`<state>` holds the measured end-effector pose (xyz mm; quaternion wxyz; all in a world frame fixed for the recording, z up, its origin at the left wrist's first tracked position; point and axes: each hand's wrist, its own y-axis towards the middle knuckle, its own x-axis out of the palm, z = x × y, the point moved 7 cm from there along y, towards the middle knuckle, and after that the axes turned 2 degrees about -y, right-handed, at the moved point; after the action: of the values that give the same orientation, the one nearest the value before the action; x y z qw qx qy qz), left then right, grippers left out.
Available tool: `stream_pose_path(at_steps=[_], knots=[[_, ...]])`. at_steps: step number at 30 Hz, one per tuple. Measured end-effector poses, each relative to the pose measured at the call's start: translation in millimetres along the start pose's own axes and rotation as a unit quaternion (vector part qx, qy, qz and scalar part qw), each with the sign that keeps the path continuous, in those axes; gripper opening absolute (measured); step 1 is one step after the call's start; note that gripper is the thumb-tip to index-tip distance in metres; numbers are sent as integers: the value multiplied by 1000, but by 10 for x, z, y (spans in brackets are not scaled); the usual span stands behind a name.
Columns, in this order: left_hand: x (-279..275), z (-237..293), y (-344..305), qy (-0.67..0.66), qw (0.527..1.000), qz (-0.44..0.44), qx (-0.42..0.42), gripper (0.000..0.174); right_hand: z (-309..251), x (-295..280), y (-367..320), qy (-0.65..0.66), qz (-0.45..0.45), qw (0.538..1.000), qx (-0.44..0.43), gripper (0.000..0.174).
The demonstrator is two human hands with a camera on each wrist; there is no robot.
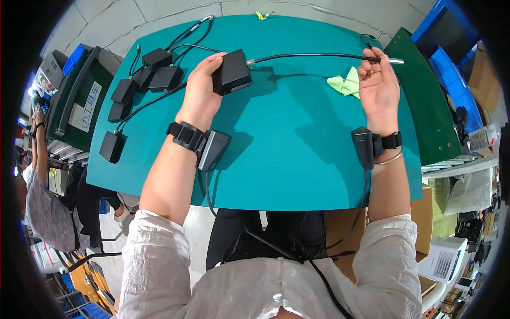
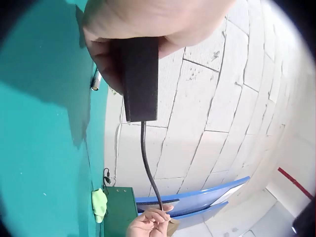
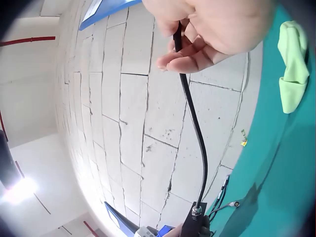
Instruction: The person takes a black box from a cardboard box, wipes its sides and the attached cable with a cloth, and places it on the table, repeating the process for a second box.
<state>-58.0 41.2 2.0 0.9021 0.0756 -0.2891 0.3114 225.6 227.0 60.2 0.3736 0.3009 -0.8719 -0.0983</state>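
My left hand [image 1: 201, 90] grips a small black box [image 1: 237, 73] by its side, raised over the green table [image 1: 276, 165]. From a metal fitting on the box, a black cable [image 1: 313, 55] runs across to my right hand [image 1: 380, 95]. There my fingers and thumb pinch the cable just behind its silver metal plug [image 1: 396, 61]. Between both hands the cable hangs in a slight bend, as the right wrist view shows along its length [image 3: 196, 128]. In the left wrist view the box [image 2: 141, 84] partly disappears behind my palm and fingers.
Several more black boxes [image 1: 166, 78] with cables lie at the table's left. A light green cloth [image 1: 346, 83] rests near my right hand. Green cabinets [image 1: 425, 106] flank the table, and a blue bin [image 1: 454, 87] stands at right. Another person [image 1: 50, 212] is at far left.
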Motion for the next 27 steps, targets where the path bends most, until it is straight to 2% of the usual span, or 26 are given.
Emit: stream_pose_path(at_steps=[2,8,14,22,27], knots=[[-27,44,-40,7,999,40,13,19,-7,46,-15,-20,-4,1000,-7,28],[-152,80,3,30,996,62,52,18,40,204,-37,-109,-73,991,-7,25],[-233,47,34,40,995,87,35,17,85,334,-111,-166,-103,981,11,26],[-211,53,4,49,995,87,31,18,121,446,-182,-208,-114,971,19,26],[-228,38,30,52,995,82,34,17,147,562,-249,-237,-151,959,33,21]])
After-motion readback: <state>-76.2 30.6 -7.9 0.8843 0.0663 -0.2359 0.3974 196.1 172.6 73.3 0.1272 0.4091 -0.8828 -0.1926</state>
